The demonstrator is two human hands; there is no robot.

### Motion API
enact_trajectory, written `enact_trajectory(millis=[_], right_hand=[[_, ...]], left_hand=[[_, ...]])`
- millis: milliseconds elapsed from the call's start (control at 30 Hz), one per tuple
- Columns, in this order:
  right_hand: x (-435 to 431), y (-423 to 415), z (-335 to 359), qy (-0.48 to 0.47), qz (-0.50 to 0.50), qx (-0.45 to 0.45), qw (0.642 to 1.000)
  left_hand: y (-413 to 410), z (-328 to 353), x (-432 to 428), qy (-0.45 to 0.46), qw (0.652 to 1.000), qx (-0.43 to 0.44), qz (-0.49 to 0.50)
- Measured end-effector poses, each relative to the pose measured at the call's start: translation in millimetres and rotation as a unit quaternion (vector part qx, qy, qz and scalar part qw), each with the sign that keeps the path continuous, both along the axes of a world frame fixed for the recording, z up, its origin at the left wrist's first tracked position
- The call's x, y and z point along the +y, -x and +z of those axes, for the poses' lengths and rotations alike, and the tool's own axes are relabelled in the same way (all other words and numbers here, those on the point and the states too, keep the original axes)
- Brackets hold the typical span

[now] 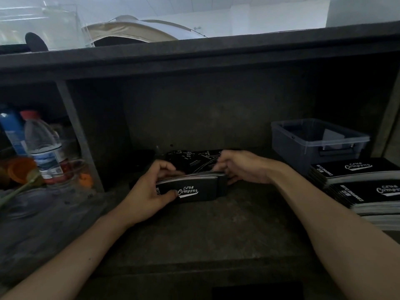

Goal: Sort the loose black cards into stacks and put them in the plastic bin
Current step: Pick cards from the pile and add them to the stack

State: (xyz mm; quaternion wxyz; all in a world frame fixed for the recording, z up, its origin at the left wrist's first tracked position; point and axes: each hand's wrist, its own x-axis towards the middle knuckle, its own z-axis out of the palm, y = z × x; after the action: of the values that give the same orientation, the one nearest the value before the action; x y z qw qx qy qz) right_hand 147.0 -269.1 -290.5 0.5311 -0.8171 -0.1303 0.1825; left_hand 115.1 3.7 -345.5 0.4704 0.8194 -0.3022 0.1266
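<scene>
A red-capped water bottle (44, 146) is stood beside a blue bottle (13, 131) in the left compartment; a beige tent (138, 29) is seen behind.

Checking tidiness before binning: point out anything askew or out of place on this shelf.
In the stack that the left hand and right hand hold, one card juts out at the right end. Behind it, the loose cards lie scattered at mixed angles, unstacked.

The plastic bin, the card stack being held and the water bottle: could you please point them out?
plastic bin (290, 149): head view, on its side wall.
card stack (194, 191): head view, on the printed top card.
water bottle (41, 137): head view, on its clear body.
</scene>
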Motion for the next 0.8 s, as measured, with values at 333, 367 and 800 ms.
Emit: enact_trajectory(millis=[333,367,800], right_hand=[[-32,-12,-2,0.341,-0.074,-0.13,0.928],[-33,-12,0,0.326,-0.073,-0.126,0.934],[-25,-1,28,0.097,-0.044,-0.238,0.965]], left_hand=[[3,3,0,-0.061,0.997,-0.047,-0.001],[3,4,0,-0.062,0.997,-0.051,-0.001],[-2,4,2,-0.066,0.993,-0.099,-0.005]])
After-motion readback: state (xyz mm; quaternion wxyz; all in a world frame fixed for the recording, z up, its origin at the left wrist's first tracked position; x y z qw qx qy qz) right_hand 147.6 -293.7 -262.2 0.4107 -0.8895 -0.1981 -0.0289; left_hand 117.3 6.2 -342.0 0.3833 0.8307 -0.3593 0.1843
